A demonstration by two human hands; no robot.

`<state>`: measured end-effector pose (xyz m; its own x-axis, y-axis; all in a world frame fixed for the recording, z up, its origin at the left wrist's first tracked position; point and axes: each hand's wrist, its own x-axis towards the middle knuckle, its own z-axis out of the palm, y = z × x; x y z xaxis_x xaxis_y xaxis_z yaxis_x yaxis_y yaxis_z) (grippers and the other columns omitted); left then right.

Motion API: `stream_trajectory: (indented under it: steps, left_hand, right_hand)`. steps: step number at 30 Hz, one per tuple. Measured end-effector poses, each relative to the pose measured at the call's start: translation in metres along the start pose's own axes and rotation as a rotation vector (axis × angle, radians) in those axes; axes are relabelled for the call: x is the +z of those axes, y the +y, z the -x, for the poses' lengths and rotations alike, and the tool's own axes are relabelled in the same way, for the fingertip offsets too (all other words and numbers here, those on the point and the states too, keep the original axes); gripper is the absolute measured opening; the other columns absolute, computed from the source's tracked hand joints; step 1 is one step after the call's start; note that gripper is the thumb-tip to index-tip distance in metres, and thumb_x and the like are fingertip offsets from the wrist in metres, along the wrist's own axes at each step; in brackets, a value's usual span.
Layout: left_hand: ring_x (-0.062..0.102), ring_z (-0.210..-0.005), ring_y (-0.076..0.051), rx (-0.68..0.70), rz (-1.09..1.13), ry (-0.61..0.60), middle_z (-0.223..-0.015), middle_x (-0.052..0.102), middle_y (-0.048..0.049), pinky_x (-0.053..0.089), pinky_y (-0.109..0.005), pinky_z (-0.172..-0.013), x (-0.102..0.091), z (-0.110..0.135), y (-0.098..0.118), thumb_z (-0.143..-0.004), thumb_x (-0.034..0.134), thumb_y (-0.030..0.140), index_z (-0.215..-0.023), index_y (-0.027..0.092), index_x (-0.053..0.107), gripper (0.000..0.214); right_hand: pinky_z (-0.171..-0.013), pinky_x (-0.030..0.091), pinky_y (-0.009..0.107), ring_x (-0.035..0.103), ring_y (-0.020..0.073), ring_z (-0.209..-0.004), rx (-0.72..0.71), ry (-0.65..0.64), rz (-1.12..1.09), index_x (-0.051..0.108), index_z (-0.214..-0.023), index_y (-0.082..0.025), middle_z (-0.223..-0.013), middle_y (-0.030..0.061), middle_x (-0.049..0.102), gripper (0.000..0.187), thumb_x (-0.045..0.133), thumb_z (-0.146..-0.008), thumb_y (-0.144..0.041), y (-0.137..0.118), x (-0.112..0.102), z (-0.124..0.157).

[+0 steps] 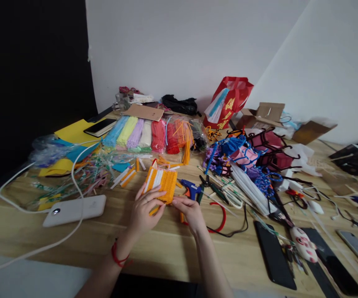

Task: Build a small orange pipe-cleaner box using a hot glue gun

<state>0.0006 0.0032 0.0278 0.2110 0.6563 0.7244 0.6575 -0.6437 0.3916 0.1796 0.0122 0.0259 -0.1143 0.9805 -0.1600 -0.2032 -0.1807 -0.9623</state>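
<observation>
- With the left hand (147,207) clamped on the orange-and-white panel (169,182), fingers across its near left part, hold the rows flat and side by side.
- With the right hand (191,212), thumb and forefinger pinched on the panel's near right corner, work gently to avoid crushing the fuzzy pile; cannot tell exactly which strand lies between the tips.
- Support the panel from beneath, over the near middle of the wooden table (163,258), to prevent twisting.
- Mind the blue glue gun (191,188) just to the right; treat as possibly hot.
- Find the short orange-and-white strips (127,177) just to the left, and the white-handled scissors (235,200) farther right.
- See, on the far side, bagged bundles of coloured stems (158,136); on the right, a heap of shaped pieces (234,153).
- Note a white power bank (76,210) at near left and a black phone (273,254) at near right.
- Beyond, make out a red bag (237,97) against a pale wall (166,49).
</observation>
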Motion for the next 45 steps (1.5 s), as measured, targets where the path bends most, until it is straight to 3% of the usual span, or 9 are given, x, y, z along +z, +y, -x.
stream_trajectory:
  steps: [6, 14, 20, 27, 35, 42, 45]
  left_hand:
    - [0.065, -0.109, -0.023, -0.006, 0.011, -0.003, -0.104, 0.073, -0.0005, 0.033, -0.053, -0.111, 0.001, 0.001, -0.001, -0.078, 0.063, 0.012, -0.075, 0.023, 0.062, 0.012]
    - [0.065, -0.11, -0.023, -0.006, 0.001, -0.008, -0.104, 0.073, -0.001, 0.033, -0.053, -0.11, 0.0, 0.0, -0.001, -0.078, 0.063, 0.013, -0.075, 0.024, 0.062, 0.012]
    - [0.065, -0.109, -0.023, -0.003, 0.003, -0.007, -0.104, 0.073, -0.001, 0.033, -0.053, -0.11, -0.001, -0.001, 0.0, -0.078, 0.063, 0.012, -0.075, 0.023, 0.062, 0.012]
    - [0.065, -0.108, -0.023, -0.014, 0.026, -0.005, -0.104, 0.073, -0.0016, 0.032, -0.053, -0.111, 0.001, 0.0, -0.001, -0.078, 0.064, 0.013, -0.075, 0.023, 0.062, 0.011]
    - [0.066, -0.106, -0.023, -0.005, 0.037, 0.017, -0.102, 0.074, -0.0012, 0.032, -0.052, -0.111, 0.002, 0.0, -0.002, -0.078, 0.064, 0.012, -0.074, 0.023, 0.062, 0.011]
    - [0.067, -0.106, -0.023, -0.005, 0.045, 0.021, -0.102, 0.074, -0.0014, 0.033, -0.053, -0.11, 0.001, -0.001, -0.001, -0.078, 0.064, 0.012, -0.075, 0.023, 0.062, 0.011]
    - [0.066, -0.106, -0.023, -0.008, 0.033, 0.015, -0.102, 0.074, -0.0014, 0.033, -0.053, -0.11, 0.0, -0.001, -0.001, -0.078, 0.064, 0.013, -0.075, 0.023, 0.063, 0.011]
  right_hand:
    - [-0.095, 0.046, 0.041, 0.069, 0.0248, -0.088, 0.085, 0.016, -0.034, 0.079, -0.083, -0.022, -0.092, 0.0071, 0.077, 0.034, 0.083, -0.058, -0.045, 0.001, 0.0, 0.001]
    - [-0.093, 0.047, 0.04, 0.068, 0.0243, -0.087, 0.013, 0.023, -0.003, 0.079, -0.08, -0.022, -0.091, 0.0068, 0.076, 0.032, 0.082, -0.058, -0.045, -0.002, 0.003, 0.0]
    - [-0.092, 0.047, 0.04, 0.069, 0.0231, -0.085, 0.051, 0.011, -0.046, 0.078, -0.084, -0.021, -0.09, 0.0067, 0.077, 0.033, 0.083, -0.058, -0.041, -0.002, 0.001, 0.004]
    - [-0.081, 0.051, 0.036, 0.069, 0.0246, -0.087, 0.032, 0.008, 0.005, 0.075, -0.087, -0.018, -0.09, 0.0102, 0.076, 0.041, 0.085, -0.055, -0.042, 0.001, -0.017, 0.016]
    - [-0.065, 0.049, 0.029, 0.067, 0.0182, -0.066, 0.205, -0.024, 0.008, 0.075, -0.079, -0.017, -0.074, 0.0068, 0.075, 0.039, 0.087, -0.053, -0.043, 0.022, -0.036, 0.039]
    - [-0.056, 0.046, 0.027, 0.062, 0.0158, -0.055, 0.209, 0.087, -0.001, 0.074, -0.069, -0.016, -0.066, 0.0066, 0.073, 0.039, 0.091, -0.043, -0.039, 0.02, -0.036, 0.042]
    - [-0.058, 0.047, 0.028, 0.06, 0.0159, -0.057, 0.115, 0.151, 0.048, 0.075, -0.071, -0.017, -0.063, 0.0044, 0.071, 0.036, 0.088, -0.049, -0.042, 0.014, -0.035, 0.041]
